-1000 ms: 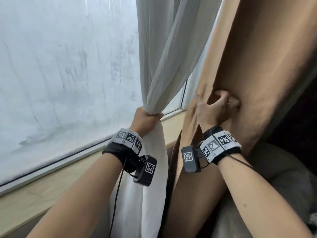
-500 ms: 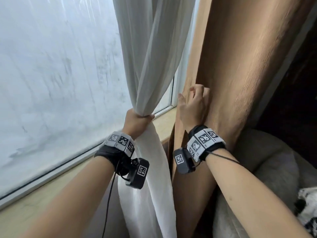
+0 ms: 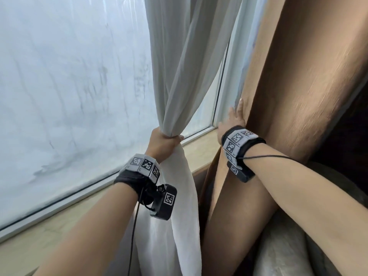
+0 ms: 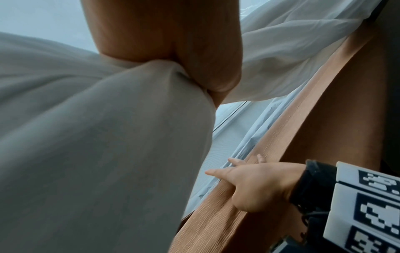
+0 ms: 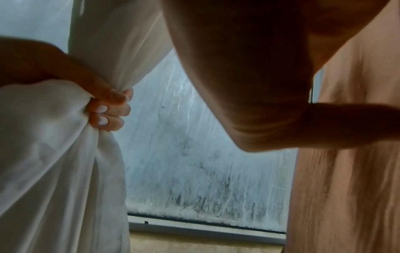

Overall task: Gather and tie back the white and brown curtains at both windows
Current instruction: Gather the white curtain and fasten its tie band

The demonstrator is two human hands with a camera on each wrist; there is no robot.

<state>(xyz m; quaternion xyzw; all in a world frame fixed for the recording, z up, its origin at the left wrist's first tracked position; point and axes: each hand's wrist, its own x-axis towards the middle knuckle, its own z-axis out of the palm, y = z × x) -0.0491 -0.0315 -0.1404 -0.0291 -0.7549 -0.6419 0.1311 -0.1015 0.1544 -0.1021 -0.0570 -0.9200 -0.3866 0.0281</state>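
My left hand (image 3: 165, 141) grips the white curtain (image 3: 179, 66), bunched into a narrow neck above the sill. The right wrist view shows its fingers (image 5: 108, 109) curled round the white cloth (image 5: 54, 154). The brown curtain (image 3: 298, 76) hangs to the right. My right hand (image 3: 236, 118) lies at its left edge, fingers straight and slipping behind the fabric. In the left wrist view the right hand (image 4: 253, 184) is spread along the brown curtain's edge (image 4: 216, 222), holding nothing. The thumb (image 5: 357, 123) lies across the front of the brown cloth (image 5: 346, 188).
A frosted window pane (image 3: 69, 96) fills the left, with a pale wooden sill (image 3: 199, 154) below it. A strip of thin white fabric (image 3: 235, 56) hangs by the window frame behind the brown curtain. A grey cushion (image 3: 282, 251) sits at the lower right.
My right hand has let go of a fold in the brown curtain's front, moved left to its edge and straightened its fingers. The left hand keeps its grip on the white curtain.
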